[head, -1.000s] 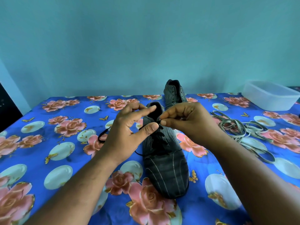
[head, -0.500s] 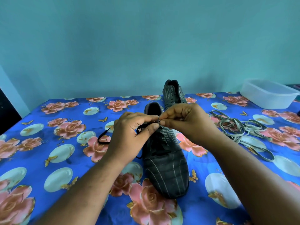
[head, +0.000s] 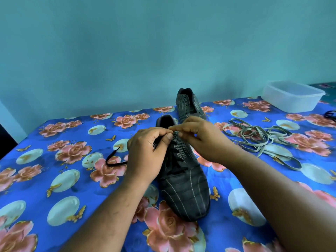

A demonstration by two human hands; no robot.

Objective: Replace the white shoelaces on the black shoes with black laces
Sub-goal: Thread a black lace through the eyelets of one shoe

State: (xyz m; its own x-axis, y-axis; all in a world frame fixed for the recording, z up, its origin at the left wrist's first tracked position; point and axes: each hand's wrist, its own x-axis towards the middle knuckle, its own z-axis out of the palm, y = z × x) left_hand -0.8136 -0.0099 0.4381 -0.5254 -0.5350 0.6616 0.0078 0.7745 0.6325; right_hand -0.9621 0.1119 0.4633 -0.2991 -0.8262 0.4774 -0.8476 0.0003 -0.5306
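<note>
A black striped shoe (head: pixel 185 190) lies toe toward me in the middle of the floral cloth, with a black lace (head: pixel 174 164) crossed through its eyelets. My left hand (head: pixel 145 153) and my right hand (head: pixel 200 137) meet above the shoe's upper eyelets, each pinching the black lace between thumb and fingers. A loose end of that lace (head: pixel 113 159) trails left on the cloth. A second black shoe (head: pixel 189 106) stands behind, without a lace. The removed white laces (head: pixel 258 137) lie in a tangled heap to the right.
A translucent plastic tub (head: pixel 292 96) sits at the back right. Something black (head: pixel 331 114) shows at the right edge. The blue floral cloth (head: pixel 54 179) covers the whole surface up to the teal wall.
My left hand's fingers have curled in from spread to a pinch on the lace. Both hands have drawn together and lower over the upper eyelets.
</note>
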